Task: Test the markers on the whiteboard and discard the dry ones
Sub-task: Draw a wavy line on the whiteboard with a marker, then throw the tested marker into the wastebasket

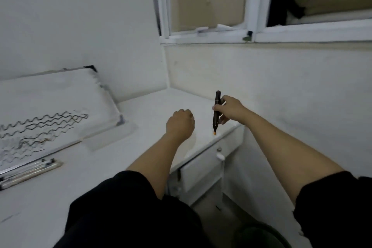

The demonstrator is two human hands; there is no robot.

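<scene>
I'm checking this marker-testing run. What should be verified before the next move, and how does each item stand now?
1. Right hand grips the dark marker with the orange tip: ok.
2. Tip uncapped, pointing down: ok.
3. Left hand holds the cap: cannot tell, its fingers are curled.
4. White whiteboard with black wavy lines has bare space: ok.
5. Discard bin in view: not ok.

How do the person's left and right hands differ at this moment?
The right hand grips a dark marker, uncapped with its orange tip pointing down; the left hand holds nothing visible, its fingers curled into a loose fist. The right hand is over the table's right edge; the left hand hangs further in. Both are raised, bare-forearmed.
</scene>
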